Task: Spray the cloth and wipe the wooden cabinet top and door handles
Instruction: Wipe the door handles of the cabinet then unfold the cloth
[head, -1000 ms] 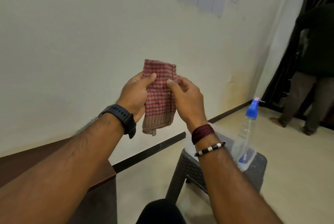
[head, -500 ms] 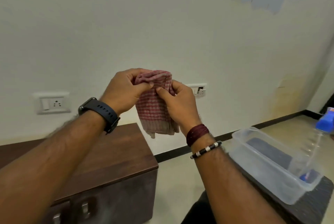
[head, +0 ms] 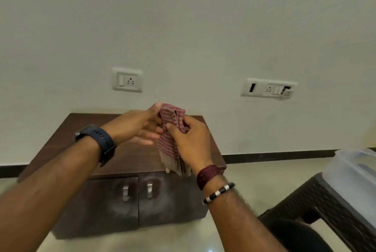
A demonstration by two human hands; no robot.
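A folded red-and-white checked cloth (head: 170, 144) hangs upright between my hands, above the right part of the dark wooden cabinet top (head: 130, 156). My left hand (head: 142, 127) pinches its top edge with thumb and fingers. My right hand (head: 190, 142) grips its right side. Below the top, two metal door handles (head: 125, 192) (head: 150, 190) sit side by side on the cabinet's two doors. The spray bottle is out of view.
A dark woven plastic stool (head: 333, 213) stands at the right with a clear plastic tub (head: 354, 168) on it. Two wall sockets (head: 127, 79) (head: 268, 89) sit above the cabinet. Pale tiled floor (head: 254, 186) lies between cabinet and stool.
The view has swung left and down, bringing the whole cabinet and its handles in front of me. The spray bottle and the person at the right have left the frame. Both hands keep the cloth.
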